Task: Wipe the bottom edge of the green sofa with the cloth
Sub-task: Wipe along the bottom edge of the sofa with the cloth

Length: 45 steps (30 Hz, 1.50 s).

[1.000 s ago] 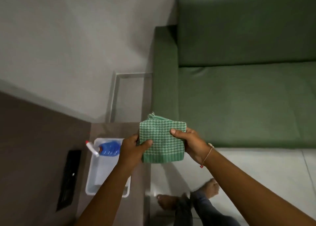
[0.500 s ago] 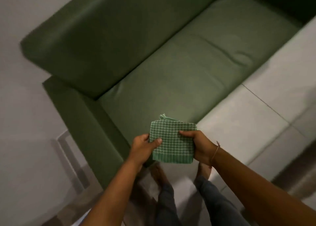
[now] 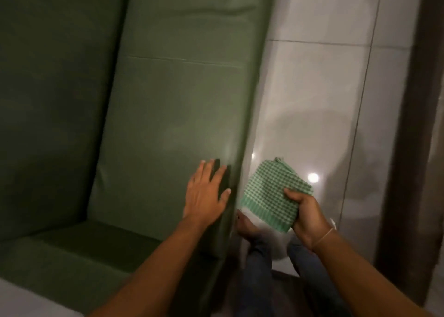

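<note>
The green sofa [image 3: 173,105] fills the left and middle of the head view, its seat cushion running up the frame and its front edge slanting down the centre. My left hand [image 3: 206,194] lies flat and open on the seat near that front edge, fingers spread. My right hand [image 3: 305,211] holds a folded green-and-white checked cloth [image 3: 274,194] above the floor, just right of the sofa's front edge and apart from it. The sofa's bottom edge is hidden below the seat front.
Glossy pale floor tiles [image 3: 319,88] stretch to the right of the sofa, with light reflections. A dark brown strip [image 3: 418,124] borders the far right. My legs in blue jeans and a bare foot [image 3: 245,225] stand close to the sofa front.
My left hand let go of the cloth and came down flat on the seat. The cloth stays in my right hand alone. The view swung so the sofa runs up the frame.
</note>
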Each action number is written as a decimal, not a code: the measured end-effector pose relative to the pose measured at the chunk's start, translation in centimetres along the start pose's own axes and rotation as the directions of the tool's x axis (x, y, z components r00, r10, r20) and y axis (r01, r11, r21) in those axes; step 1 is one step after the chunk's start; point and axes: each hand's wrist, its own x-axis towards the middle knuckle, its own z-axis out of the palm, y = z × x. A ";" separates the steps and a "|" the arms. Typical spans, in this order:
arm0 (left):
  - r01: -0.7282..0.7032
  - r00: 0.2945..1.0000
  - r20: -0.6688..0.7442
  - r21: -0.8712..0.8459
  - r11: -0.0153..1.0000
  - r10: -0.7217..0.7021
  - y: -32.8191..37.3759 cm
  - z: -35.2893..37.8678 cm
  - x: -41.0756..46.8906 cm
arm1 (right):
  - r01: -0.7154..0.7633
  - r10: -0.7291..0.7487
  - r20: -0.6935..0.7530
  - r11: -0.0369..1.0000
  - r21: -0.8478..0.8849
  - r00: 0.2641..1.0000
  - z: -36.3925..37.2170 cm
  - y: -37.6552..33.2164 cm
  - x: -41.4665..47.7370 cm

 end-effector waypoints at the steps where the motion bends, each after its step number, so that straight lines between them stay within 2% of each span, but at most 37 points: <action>1: -0.043 0.999 0.002 0.072 0.996 0.043 -0.7 1.4 0.8 | -0.006 0.006 -0.015 0.999 0.036 1.000 -0.7 0.9 1.3; 4: -0.142 0.990 0.017 0.191 0.971 0.141 -2.7 5.3 2.7 | -0.007 0.006 -0.097 1.000 -0.012 0.995 -2.3 3.6 5.1; 8: -0.207 0.975 -0.020 0.250 0.946 0.219 -5.0 9.4 4.5 | 0.003 -0.022 -0.137 0.990 -0.142 0.990 -3.4 7.7 11.2; 13: -0.238 0.939 -0.181 0.271 0.933 0.292 -6.0 11.5 5.0 | -0.100 0.086 -0.127 0.988 -0.113 0.988 -3.3 11.9 17.0; 16: -0.241 0.930 -0.209 0.278 0.930 0.303 -5.8 11.7 5.3 | -0.145 0.137 -0.071 0.982 -0.123 0.988 -3.5 14.1 19.8; 20: -0.257 0.920 -0.217 0.294 0.921 0.326 -5.6 11.8 5.3 | -0.147 0.139 -0.079 0.984 -0.100 0.987 -3.9 15.9 22.1; 26: -0.262 0.916 -0.228 0.282 0.923 0.330 -6.0 12.2 5.5 | -0.023 0.017 -0.047 0.991 -0.131 0.999 -3.7 17.0 25.2; 31: -0.251 0.922 -0.219 0.289 0.924 0.319 -6.0 12.4 5.4 | 0.021 -0.009 0.076 0.986 -0.166 0.997 -2.3 18.0 26.4; 38: -0.243 0.918 -0.245 0.279 0.929 0.314 -5.8 12.9 5.5 | 0.115 -0.050 0.207 0.941 -0.319 0.977 0.5 20.0 26.7; 45: -0.214 0.933 -0.232 0.255 0.943 0.275 -5.3 12.7 5.7 | 0.276 -0.220 0.243 0.934 -0.227 0.945 3.7 15.4 30.1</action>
